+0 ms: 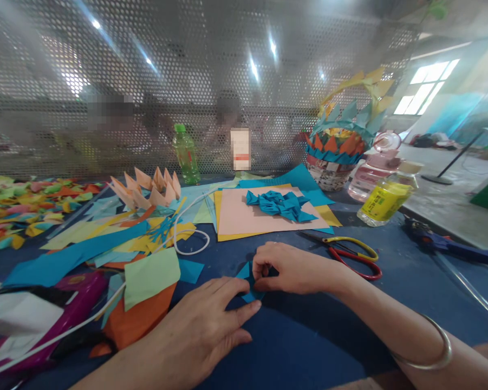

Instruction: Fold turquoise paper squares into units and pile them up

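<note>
A small piece of blue paper [244, 271] lies on the table between my hands, its middle covered by fingers. My right hand [286, 268] is closed, fingers curled and thumb pressed on the paper. From the lower left, my left hand [215, 314] reaches in with fingers stretched out and thumb apart, its fingertips resting at the paper's near edge. Just beyond, several folded blue paper pieces [282, 205] are heaped on pink paper sheets [233, 216]. Scissors [355, 254] with yellow and red handles lie right of my right hand.
At left are a purple device [71, 303], a white cord [203, 238], paper scraps [20, 208] and a peach paper ring [146, 192]. Along the back stand a green bottle [186, 157], a paper basket [329, 168] and a yellow-labelled bottle [388, 197]. A glue gun [447, 244] lies right.
</note>
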`<move>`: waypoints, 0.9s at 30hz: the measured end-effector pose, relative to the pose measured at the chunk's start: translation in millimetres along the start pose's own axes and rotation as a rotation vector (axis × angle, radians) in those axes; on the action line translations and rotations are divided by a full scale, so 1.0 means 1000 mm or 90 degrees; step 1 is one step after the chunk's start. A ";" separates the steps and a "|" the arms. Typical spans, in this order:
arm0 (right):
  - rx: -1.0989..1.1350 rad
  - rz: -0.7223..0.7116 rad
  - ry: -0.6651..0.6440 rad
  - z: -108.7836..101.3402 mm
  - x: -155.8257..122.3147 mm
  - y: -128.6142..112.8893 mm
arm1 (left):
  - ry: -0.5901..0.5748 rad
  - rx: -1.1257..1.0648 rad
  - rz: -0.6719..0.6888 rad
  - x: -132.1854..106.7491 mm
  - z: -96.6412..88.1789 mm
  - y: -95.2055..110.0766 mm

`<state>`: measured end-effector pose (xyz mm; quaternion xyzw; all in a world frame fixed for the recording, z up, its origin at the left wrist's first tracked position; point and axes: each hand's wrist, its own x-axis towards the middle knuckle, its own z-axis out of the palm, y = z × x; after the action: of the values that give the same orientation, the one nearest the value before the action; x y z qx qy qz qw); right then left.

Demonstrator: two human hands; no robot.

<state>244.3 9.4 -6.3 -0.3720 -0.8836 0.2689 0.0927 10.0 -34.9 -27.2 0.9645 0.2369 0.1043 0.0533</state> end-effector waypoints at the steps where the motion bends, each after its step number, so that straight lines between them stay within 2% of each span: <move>1: 0.004 0.002 -0.003 0.000 0.000 0.000 | -0.002 -0.001 0.000 0.000 0.000 0.000; 10: 0.029 0.094 0.007 -0.001 0.000 0.002 | 0.006 -0.003 -0.006 -0.002 0.002 0.000; 18: 0.037 0.109 0.024 -0.010 -0.003 0.017 | 0.073 0.012 0.006 0.000 -0.007 0.005; 24: 0.050 0.055 0.099 -0.006 -0.001 0.014 | 0.083 0.015 -0.005 0.000 -0.007 0.006; 27: 0.075 0.061 0.099 -0.001 0.001 0.008 | 0.080 0.008 -0.002 0.000 -0.006 0.005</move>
<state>248.8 15.0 -9.7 -0.4276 -0.8375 0.2948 0.1700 10.4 -38.8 -20.4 0.9559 0.2421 0.1629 0.0324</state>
